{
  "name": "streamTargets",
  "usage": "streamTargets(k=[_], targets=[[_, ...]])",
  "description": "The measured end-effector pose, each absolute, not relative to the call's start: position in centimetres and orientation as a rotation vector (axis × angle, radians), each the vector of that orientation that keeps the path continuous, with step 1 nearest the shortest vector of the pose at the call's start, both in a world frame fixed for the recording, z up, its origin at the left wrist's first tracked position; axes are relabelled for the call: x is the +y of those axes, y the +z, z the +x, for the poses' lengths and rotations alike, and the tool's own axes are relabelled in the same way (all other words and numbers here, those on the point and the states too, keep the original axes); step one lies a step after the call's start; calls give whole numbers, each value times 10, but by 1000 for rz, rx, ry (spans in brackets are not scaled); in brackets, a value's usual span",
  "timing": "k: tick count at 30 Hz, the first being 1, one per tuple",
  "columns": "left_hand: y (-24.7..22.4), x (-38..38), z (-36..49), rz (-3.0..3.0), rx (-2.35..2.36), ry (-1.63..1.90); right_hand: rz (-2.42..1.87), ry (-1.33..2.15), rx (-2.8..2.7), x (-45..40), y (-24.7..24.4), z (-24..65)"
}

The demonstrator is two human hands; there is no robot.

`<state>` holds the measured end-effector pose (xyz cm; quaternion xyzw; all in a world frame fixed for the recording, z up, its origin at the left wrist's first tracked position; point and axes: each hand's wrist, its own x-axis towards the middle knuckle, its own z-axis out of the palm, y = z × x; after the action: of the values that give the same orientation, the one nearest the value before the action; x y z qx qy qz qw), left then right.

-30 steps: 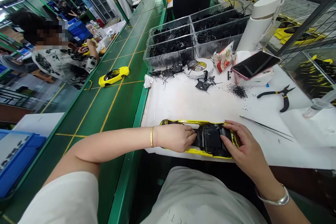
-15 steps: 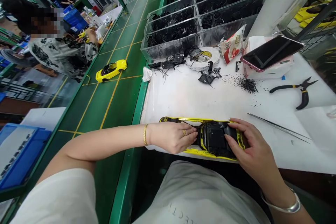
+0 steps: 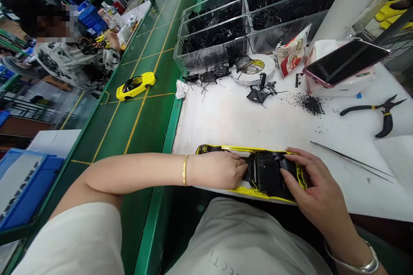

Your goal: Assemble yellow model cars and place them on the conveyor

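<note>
A yellow toy car body (image 3: 265,172) with black inner parts lies lengthwise at the front edge of the white table. My right hand (image 3: 311,180) grips its right end, with the thumb on the black inside and the fingers over the far rim. Over the middle of the body lies my left hand (image 3: 226,169), its fingers bent and together, tips down on the black inner part. Whether those fingertips pinch a small piece is hidden. Tweezers (image 3: 350,160) rest to the right of the car body.
Clear bins (image 3: 213,49) of black wired parts stand behind, near a tape roll (image 3: 258,70), a snack packet (image 3: 293,51) and a propped phone (image 3: 346,62). Small black pellets (image 3: 311,104) and pliers (image 3: 374,111) lie right. Left, a yellow toy car (image 3: 136,86) sits on the green belt; a person (image 3: 74,62) works beyond.
My left hand has shifted slightly right along the car body, and its fingers are more bent and press further down. My right hand keeps its grip. The view has turned a little.
</note>
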<state>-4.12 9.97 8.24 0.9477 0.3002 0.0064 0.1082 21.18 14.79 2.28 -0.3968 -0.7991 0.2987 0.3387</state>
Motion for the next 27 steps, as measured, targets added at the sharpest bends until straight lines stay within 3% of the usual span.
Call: streamTargets(k=[11,22,25,27], targets=[[99,93,-63,2377,803,-129,-1052,771,-2090,146,29,206],[86,81,-62,2485,862,-115,-1039,768,-1980,147,29,211],[80,74,-63,2512,885,-29,-993,435,-1929,126,51,214],[83,70,-64,2511,887,86,-745,250,-2058,105,63,208]])
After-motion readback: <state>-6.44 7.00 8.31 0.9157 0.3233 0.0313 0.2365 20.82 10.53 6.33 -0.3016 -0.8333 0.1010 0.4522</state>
